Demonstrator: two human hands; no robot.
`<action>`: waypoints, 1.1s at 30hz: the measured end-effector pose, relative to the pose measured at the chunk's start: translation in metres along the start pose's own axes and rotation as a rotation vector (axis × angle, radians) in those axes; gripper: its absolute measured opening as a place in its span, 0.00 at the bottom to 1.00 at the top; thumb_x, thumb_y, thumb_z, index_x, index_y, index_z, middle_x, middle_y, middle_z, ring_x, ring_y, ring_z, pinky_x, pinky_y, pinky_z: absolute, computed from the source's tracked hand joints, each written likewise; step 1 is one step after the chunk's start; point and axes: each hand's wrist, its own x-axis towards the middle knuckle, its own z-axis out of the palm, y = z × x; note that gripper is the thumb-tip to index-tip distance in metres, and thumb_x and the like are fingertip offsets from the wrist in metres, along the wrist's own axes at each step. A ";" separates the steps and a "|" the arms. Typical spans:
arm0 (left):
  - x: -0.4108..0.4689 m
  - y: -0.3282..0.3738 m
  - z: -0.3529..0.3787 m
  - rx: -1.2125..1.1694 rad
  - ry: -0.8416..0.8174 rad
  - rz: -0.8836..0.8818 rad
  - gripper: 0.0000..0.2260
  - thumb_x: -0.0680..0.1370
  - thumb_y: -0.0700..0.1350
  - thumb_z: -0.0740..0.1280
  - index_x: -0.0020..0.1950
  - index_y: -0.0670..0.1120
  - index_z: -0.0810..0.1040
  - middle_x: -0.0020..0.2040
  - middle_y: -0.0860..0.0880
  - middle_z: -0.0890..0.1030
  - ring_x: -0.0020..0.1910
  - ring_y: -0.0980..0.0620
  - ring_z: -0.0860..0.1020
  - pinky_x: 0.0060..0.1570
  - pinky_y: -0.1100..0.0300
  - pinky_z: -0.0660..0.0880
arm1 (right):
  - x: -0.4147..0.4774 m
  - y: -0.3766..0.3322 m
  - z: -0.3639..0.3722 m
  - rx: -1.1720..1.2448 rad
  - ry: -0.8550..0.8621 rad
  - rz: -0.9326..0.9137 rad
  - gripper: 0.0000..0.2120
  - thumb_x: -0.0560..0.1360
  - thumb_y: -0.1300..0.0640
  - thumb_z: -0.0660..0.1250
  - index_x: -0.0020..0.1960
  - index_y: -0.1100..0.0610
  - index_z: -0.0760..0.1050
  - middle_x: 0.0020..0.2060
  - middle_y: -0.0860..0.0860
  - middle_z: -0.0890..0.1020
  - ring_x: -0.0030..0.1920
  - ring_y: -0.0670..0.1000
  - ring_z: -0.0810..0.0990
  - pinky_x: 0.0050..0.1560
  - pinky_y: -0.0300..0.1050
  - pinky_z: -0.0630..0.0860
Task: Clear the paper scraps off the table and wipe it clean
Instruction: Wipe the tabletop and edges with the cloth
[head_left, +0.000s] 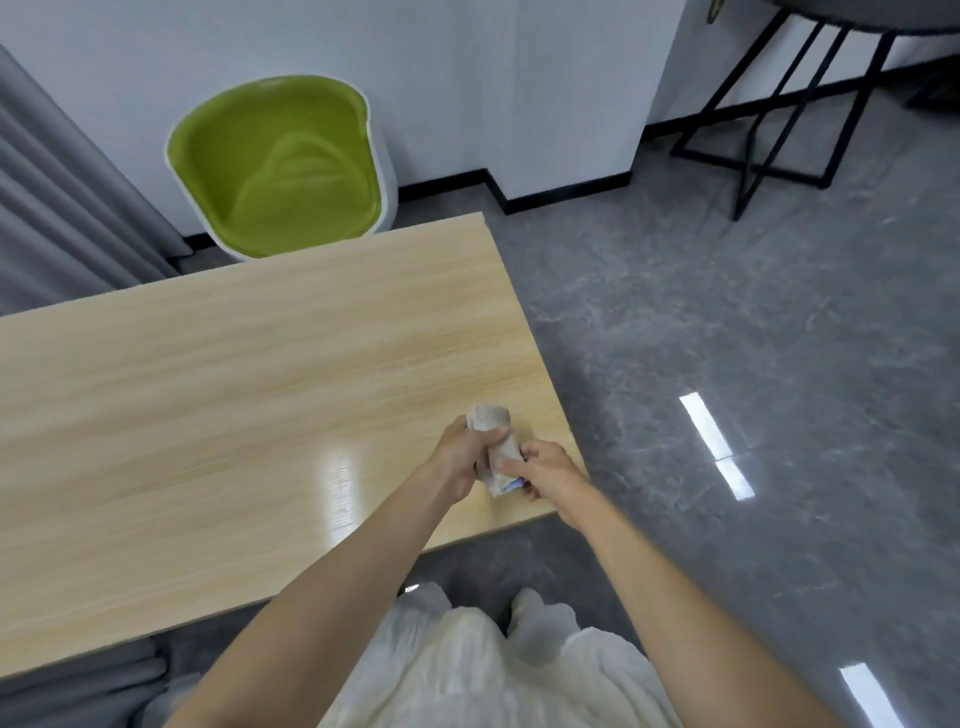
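Observation:
A rolled-up grey cloth with a blue edge at its near end is held over the table's right front corner. My left hand is wrapped around its far part, and my right hand grips its near part. The wooden table shows a bare, glossy light-wood top; I see no paper scraps on it in this view.
A green chair with a white shell stands behind the table's far edge. Grey curtains hang at the left. Shiny grey floor lies to the right, with a black-legged table at the far right.

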 end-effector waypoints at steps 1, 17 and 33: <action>0.004 0.003 -0.012 0.023 0.044 -0.012 0.19 0.76 0.37 0.69 0.64 0.37 0.70 0.53 0.39 0.79 0.47 0.44 0.79 0.37 0.56 0.75 | 0.004 -0.004 0.010 -0.044 -0.025 0.012 0.08 0.74 0.56 0.71 0.40 0.57 0.74 0.32 0.53 0.78 0.27 0.45 0.71 0.26 0.36 0.66; 0.089 0.026 -0.254 1.678 0.455 1.092 0.11 0.67 0.34 0.67 0.48 0.43 0.77 0.39 0.44 0.75 0.36 0.43 0.74 0.49 0.49 0.69 | 0.105 -0.055 0.179 -0.388 0.357 -0.066 0.05 0.77 0.59 0.62 0.46 0.55 0.77 0.42 0.54 0.82 0.45 0.56 0.81 0.46 0.49 0.77; 0.156 0.082 -0.306 1.499 -0.012 1.431 0.18 0.69 0.35 0.73 0.56 0.42 0.73 0.44 0.44 0.73 0.41 0.46 0.71 0.31 0.57 0.70 | 0.158 -0.050 0.214 -1.051 0.460 -0.292 0.28 0.78 0.55 0.58 0.76 0.57 0.55 0.77 0.59 0.50 0.77 0.56 0.48 0.75 0.55 0.53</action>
